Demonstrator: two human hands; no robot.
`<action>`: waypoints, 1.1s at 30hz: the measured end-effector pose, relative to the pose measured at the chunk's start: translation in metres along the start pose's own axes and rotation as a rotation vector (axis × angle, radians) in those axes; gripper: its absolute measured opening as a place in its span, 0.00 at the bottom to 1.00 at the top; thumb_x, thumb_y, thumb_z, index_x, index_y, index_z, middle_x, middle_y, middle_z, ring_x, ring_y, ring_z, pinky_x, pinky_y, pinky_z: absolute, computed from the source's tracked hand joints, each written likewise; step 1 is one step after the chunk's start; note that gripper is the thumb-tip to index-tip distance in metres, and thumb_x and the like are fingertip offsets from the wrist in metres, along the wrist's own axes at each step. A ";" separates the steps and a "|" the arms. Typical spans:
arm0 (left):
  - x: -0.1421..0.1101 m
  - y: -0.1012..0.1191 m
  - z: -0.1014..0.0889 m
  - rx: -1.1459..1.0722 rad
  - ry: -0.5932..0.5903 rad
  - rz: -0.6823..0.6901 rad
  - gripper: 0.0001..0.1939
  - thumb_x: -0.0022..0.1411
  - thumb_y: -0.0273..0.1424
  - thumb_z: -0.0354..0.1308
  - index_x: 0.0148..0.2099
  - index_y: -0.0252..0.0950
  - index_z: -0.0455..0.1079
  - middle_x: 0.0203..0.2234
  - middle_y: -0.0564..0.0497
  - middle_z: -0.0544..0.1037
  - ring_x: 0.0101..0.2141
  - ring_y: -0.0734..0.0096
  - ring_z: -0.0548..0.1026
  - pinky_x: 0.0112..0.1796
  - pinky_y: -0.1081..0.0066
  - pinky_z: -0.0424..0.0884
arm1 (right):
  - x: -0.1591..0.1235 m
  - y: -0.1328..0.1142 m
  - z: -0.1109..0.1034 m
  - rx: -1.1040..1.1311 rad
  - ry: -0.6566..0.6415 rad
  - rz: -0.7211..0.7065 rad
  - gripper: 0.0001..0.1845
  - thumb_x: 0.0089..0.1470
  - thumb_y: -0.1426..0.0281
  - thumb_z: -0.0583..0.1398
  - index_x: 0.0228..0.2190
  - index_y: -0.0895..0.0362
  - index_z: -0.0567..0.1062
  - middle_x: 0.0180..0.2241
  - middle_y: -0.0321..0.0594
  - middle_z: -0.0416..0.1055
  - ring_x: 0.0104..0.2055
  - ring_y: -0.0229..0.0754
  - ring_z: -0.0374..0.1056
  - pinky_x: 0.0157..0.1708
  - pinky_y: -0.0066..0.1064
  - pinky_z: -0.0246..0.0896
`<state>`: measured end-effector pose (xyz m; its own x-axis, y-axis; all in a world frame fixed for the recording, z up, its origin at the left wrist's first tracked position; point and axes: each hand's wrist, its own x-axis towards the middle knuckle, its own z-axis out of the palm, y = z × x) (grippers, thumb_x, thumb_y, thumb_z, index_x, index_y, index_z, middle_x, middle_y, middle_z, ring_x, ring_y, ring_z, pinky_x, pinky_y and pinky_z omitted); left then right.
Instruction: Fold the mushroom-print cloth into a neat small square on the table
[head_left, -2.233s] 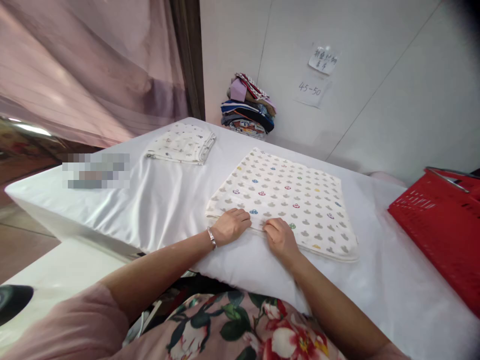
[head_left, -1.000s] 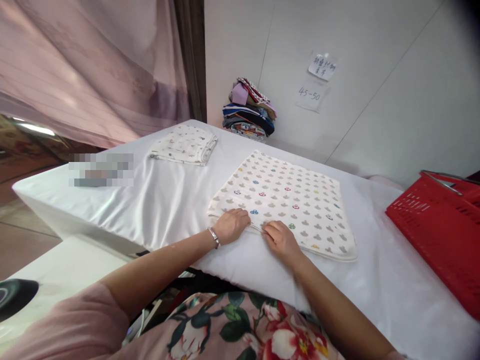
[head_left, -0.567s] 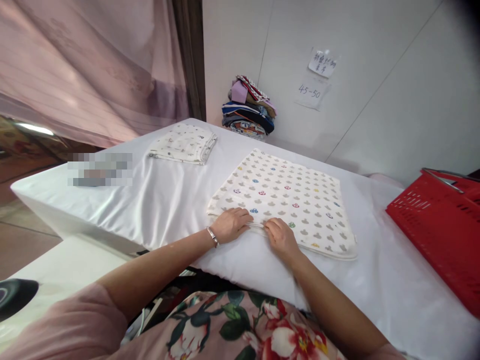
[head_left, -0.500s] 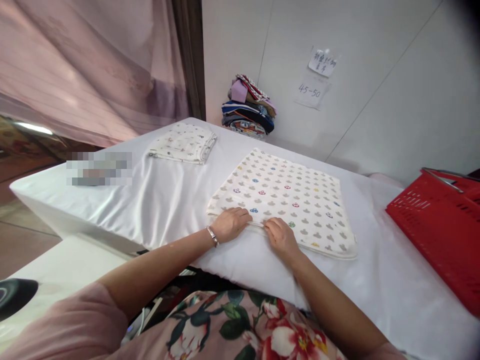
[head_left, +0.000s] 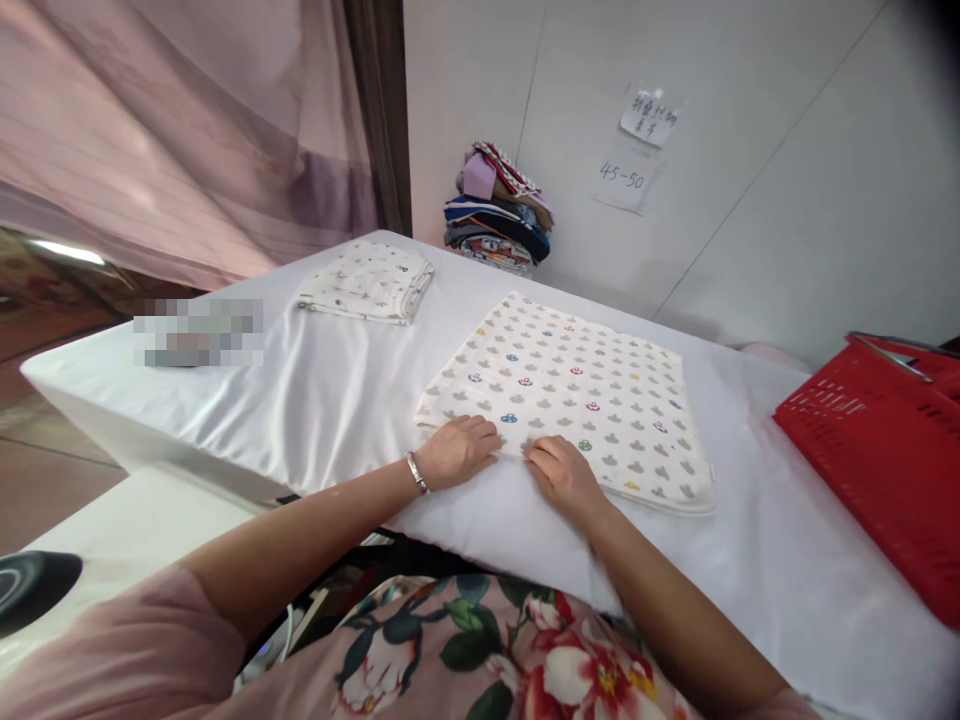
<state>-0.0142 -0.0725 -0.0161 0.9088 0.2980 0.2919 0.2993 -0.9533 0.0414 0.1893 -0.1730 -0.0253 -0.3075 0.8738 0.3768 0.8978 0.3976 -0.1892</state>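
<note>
A folded white cloth [head_left: 559, 385] printed with grey, blue, red, green and yellow mushroom-like shapes lies flat in front of me. My left hand [head_left: 459, 450], with a silver bracelet at the wrist, closes its fingers on the cloth's near edge. A short way to the right, my right hand [head_left: 564, 475] pinches the same edge between thumb and fingers. The fingertips of both hands are partly hidden. Farther back on the left sits another folded white cloth [head_left: 364, 285] with small dark prints, touched by neither hand.
A white satin cover [head_left: 337, 400] is spread over the table. On the right stands a red plastic basket [head_left: 885, 460] with a metal handle. Stacked folded fabrics [head_left: 499, 215] rise by the wall behind the table. A pink curtain [head_left: 187, 130] hangs at the left.
Both hands remain at the near edge of the printed cloth, with only a slight shift of the fingers. That edge now looks more even between them. The view has tilted very slightly.
</note>
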 end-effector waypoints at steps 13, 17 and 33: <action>0.006 -0.001 0.006 0.030 0.031 -0.102 0.10 0.63 0.25 0.44 0.40 0.34 0.67 0.34 0.47 0.70 0.36 0.68 0.67 0.38 0.68 0.64 | 0.000 -0.002 0.004 0.027 0.052 0.081 0.10 0.57 0.65 0.53 0.36 0.55 0.70 0.34 0.42 0.67 0.37 0.43 0.62 0.36 0.35 0.59; 0.008 -0.002 0.009 0.035 0.043 -0.113 0.09 0.63 0.25 0.44 0.39 0.34 0.66 0.34 0.48 0.70 0.35 0.68 0.67 0.37 0.68 0.65 | 0.003 -0.002 0.008 0.007 0.074 0.102 0.11 0.58 0.68 0.50 0.35 0.56 0.71 0.33 0.42 0.67 0.36 0.42 0.62 0.36 0.34 0.58; 0.007 0.011 -0.001 0.037 0.064 0.057 0.10 0.63 0.27 0.47 0.33 0.36 0.68 0.39 0.49 0.69 0.40 0.67 0.64 0.40 0.66 0.62 | 0.004 -0.002 0.010 0.057 0.142 0.162 0.11 0.59 0.70 0.48 0.33 0.56 0.70 0.30 0.42 0.67 0.35 0.42 0.62 0.35 0.33 0.58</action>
<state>-0.0045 -0.0811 -0.0125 0.9045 0.2384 0.3537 0.2591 -0.9658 -0.0116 0.1830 -0.1676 -0.0321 -0.1095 0.8810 0.4603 0.9116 0.2736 -0.3068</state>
